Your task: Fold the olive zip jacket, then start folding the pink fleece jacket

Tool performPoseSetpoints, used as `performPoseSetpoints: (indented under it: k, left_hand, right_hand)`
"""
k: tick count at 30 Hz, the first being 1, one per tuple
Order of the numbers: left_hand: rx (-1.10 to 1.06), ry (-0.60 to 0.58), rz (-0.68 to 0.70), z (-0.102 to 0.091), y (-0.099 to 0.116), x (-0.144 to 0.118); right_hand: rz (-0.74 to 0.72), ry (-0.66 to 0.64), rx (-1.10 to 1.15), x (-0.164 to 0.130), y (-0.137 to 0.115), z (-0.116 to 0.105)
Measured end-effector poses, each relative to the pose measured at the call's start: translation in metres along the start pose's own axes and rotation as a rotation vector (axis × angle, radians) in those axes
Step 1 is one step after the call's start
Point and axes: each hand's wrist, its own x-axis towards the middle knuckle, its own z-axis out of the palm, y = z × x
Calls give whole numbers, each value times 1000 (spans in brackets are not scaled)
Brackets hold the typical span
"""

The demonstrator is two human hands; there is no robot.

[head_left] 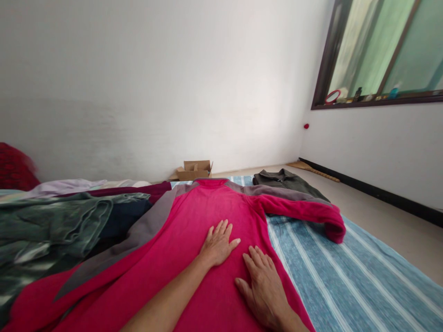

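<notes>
A pink fleece jacket point(207, 207) with grey shoulders lies spread out, its back facing up and its collar pointing away from me. My left hand point(219, 242) rests flat on the middle of the back, fingers stretched out. Closer to me and to the right, my right hand point(261, 283) also lies on the fabric, palm down with the thumb apart. Neither hand grips the cloth. One sleeve reaches out to the right, its end bent toward me; the other runs down along the left side.
Beneath is a blue striped sheet point(332, 263). A folded dark olive garment point(287, 180) lies beyond the right sleeve. On the left are heaped clothes, including a green patterned garment point(55, 226). An open cardboard box point(194, 174) stands by the wall.
</notes>
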Motion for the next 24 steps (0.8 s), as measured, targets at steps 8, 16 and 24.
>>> performPoseSetpoints:
  k: [8,16,24]
  left_hand:
    - [-9,-8,2,0,0,0]
    - [-15,7,8,4,-2,1]
    - [-23,-10,-1,-1,0,-1]
  right_hand:
    - [0,-4,-4,-1,1,0]
    - [2,-10,-13,0,0,0]
    - [9,-30,-35,-2,-4,-5]
